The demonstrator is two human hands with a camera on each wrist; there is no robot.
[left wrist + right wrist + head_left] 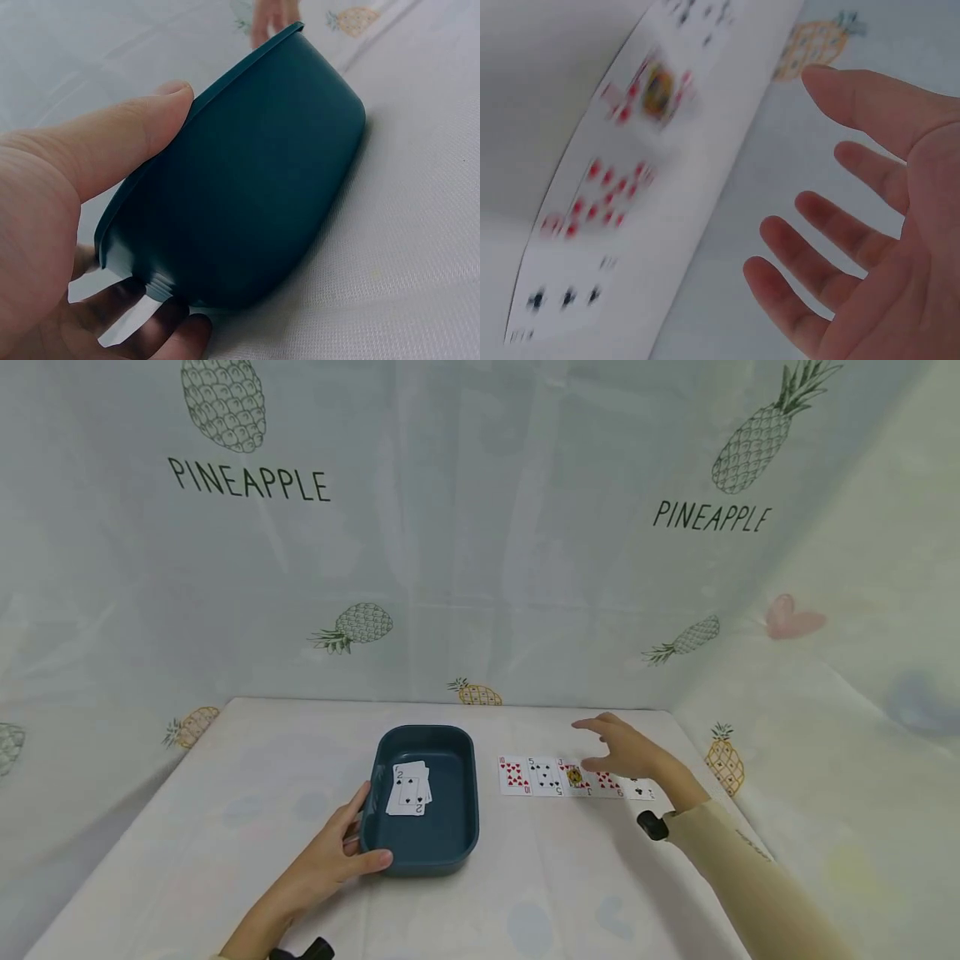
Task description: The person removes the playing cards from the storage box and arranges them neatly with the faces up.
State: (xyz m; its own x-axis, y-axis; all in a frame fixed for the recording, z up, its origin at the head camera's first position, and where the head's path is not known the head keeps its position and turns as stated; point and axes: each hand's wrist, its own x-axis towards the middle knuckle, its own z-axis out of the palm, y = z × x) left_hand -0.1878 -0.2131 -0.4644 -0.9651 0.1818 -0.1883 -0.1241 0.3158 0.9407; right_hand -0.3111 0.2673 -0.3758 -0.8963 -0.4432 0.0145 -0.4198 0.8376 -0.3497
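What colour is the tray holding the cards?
Dark teal tray, clearest in the head view.

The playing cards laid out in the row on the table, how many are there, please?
5: the ten, five, jack, nine and a black card, left to right; the right hand may hide more.

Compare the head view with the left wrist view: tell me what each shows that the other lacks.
Head only: cards inside the tray, a row of cards on the table, and the right hand open above that row. Left wrist only: the tray's outer wall and underside close up, fingers beneath its end. Both: the left hand gripping the tray.
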